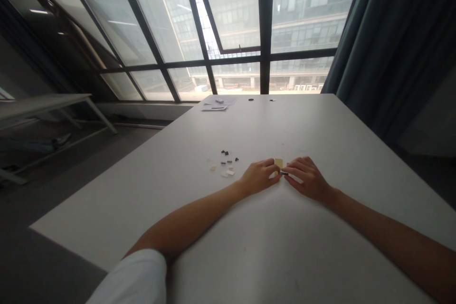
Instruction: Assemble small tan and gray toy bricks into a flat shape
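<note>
My left hand [261,175] is closed on the near left edge of a small yellow studded plate [279,163], which looks like a toy building-brick plate. Between the fingertips of my right hand [308,179] is a small dark grey bar-shaped piece [284,173], pinched at the plate's near edge. Whether this piece touches the plate I cannot tell. Left of my hands lie several small black pieces [226,153], two dark grey pieces [229,162] and several cream pieces [230,172].
The white table [142,204] stretches toward the windows. Papers [216,102] lie at its far left, with a dark round item [251,99] and a small black-and-white item [272,100] near the far edge. A blue-grey curtain [388,52] hangs at right; another table [46,100] stands left.
</note>
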Demonstrator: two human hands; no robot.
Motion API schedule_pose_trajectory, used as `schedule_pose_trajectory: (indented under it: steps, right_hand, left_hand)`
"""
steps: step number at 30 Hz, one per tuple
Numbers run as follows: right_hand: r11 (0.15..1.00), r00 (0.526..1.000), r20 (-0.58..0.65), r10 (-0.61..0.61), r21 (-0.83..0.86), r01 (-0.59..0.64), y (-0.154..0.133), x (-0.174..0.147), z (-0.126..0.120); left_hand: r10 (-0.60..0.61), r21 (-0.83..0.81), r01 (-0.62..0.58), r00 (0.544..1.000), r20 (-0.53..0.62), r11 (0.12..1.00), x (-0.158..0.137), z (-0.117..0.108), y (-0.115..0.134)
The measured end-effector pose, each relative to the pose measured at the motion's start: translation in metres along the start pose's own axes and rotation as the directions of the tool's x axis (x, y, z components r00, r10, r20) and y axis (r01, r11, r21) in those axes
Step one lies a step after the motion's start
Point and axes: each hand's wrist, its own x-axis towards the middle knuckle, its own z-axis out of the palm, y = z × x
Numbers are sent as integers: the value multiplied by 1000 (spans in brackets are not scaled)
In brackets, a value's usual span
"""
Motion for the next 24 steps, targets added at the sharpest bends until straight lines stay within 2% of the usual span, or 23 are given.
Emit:
schedule_pose_trajectory:
  steps: [4,11,20,24]
  right_hand:
    - [1000,1000,-6,-12,27,12,0,0,0]
    - [998,1000,10,0,57,0,0,0,-1]
    - [996,999,-31,-22,87,25,2,-3,2]
    - [994,999,-34,-26,110,30,2,-3,4]
  left_hand:
    - [22,-30,-24,999,-46,999,-3,5,-1]
    - [-7,-87,-1,996,-91,996,-6,7,-7]
    - [-124,-231,94,985,-120,968,-6,9,-11]
    - [-120,-260,89,987,-104,961,-6,11,-11]
